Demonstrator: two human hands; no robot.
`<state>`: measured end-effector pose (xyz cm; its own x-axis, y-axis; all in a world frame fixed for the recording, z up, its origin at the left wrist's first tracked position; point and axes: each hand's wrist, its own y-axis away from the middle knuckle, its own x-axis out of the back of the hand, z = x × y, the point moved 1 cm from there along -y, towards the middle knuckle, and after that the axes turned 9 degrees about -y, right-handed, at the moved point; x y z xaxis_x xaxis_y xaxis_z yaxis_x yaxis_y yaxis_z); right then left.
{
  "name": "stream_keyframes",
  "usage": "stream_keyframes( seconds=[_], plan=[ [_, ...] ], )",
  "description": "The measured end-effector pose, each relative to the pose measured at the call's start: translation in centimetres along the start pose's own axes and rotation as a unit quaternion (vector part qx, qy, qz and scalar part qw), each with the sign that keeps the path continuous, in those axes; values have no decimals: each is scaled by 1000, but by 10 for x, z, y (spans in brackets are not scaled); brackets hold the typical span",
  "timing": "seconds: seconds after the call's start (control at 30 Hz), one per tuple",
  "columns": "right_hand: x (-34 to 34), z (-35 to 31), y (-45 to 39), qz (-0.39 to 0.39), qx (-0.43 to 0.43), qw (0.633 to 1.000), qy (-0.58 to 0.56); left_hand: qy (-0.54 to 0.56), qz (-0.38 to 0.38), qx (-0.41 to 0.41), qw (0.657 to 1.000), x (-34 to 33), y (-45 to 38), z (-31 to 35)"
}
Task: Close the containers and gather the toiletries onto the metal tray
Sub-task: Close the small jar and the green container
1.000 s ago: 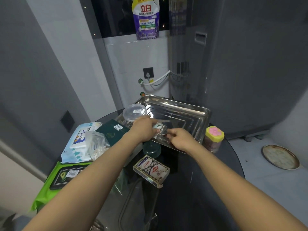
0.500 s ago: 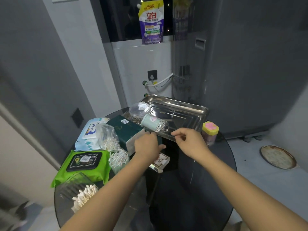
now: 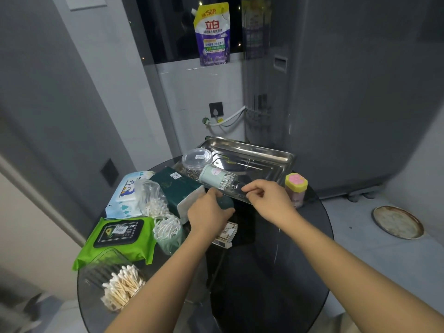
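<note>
The metal tray [image 3: 269, 157] sits at the far side of the round glass table. A mint-green swab container [image 3: 216, 176] lies on its side at the tray's near-left corner, its open end with swab tips pointing right. My left hand [image 3: 206, 215] is closed around a round teal lid [image 3: 225, 203] on the table just in front of the tray. My right hand [image 3: 266, 195] hovers at the tray's near edge with fingers pinched and nothing in them, just right of the container's open end. A clear lidded tub [image 3: 197, 158] stands at the tray's left corner.
A yellow-and-pink lidded jar [image 3: 296, 187] stands right of the tray. Left of my hands lie a dark green tissue pack [image 3: 177, 188], a bag of cotton swabs [image 3: 153, 200], a green cup of swabs [image 3: 168, 233], two wipes packs [image 3: 120, 236], a clear box of wooden swabs [image 3: 120, 284] and a card box [image 3: 227, 234].
Both hands held the mint container over the tray's edge; it now lies on the tray. My left hand dropped onto the teal lid, and my right hand drew back slightly.
</note>
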<state>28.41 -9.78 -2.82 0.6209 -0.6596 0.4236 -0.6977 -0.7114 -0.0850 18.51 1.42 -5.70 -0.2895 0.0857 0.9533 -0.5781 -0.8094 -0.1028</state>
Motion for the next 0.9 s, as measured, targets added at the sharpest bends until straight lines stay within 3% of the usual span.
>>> stream_keyframes(
  seconds=[0.2,0.43,0.6,0.73,0.9],
  plan=[
    [-7,-9,2,-3,-4,999,-39,81,35,-1,996,23,23,-8],
    [-32,-34,21,-166,-52,975,-139,140,116,-35,983,50,54,-47],
    [-51,-41,33,-209,-50,962,-170,183,116,-85,972,62,65,-68],
    [-60,-47,40,-230,-11,961,-151,146,120,-143,971,69,69,-76],
    [-63,-52,38,-274,-43,949,-147,134,82,-193,969,78,66,-84]
  ],
)
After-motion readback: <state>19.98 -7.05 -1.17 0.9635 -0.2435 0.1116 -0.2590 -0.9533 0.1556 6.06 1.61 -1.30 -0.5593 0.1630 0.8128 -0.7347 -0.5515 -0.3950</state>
